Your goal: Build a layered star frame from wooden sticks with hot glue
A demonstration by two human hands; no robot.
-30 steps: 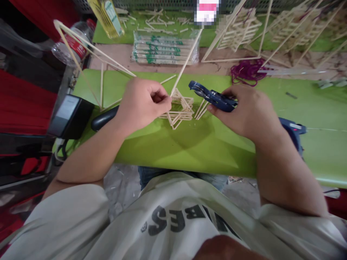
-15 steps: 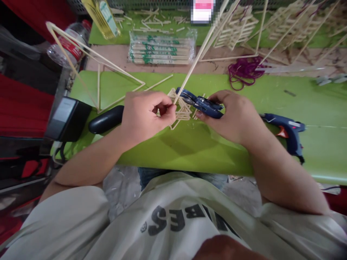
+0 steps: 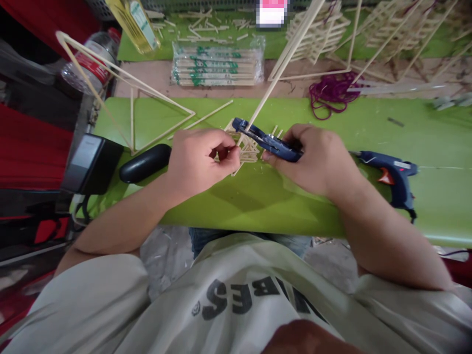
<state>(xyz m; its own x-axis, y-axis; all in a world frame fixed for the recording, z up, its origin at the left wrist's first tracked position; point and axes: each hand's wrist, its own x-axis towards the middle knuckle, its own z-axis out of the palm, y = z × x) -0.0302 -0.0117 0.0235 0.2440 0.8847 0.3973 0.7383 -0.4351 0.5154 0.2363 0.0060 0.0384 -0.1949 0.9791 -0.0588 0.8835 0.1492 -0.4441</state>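
Note:
Between thumb and fingers, my left hand [image 3: 206,157] pinches the lower end of a thin wooden stick [image 3: 262,101] that slants up and away to the right. My right hand [image 3: 313,157] is closed around blue-handled cutting pliers [image 3: 275,143]. The pliers' head lies across the stick, a little above my left fingertips; whether the jaws press on it I cannot tell. Below and behind the fingers sits a small lattice of glued sticks [image 3: 250,151], partly hidden by my left hand. A few short stick pieces [image 3: 276,132] lie beside the pliers.
A blue glue gun [image 3: 396,172] lies to the right. At left are a large stick frame [image 3: 162,97], a black rounded case [image 3: 144,163] and a dark box [image 3: 96,162]. Farther back are packed chopsticks [image 3: 217,66], purple cord [image 3: 328,93], a bottle of yellow liquid [image 3: 138,27] and stick models [image 3: 319,32].
The pliers have shifted slightly left, and their head now crosses over the stick. My left hand keeps its pinch, and the stick's upper part has tilted a little to the right.

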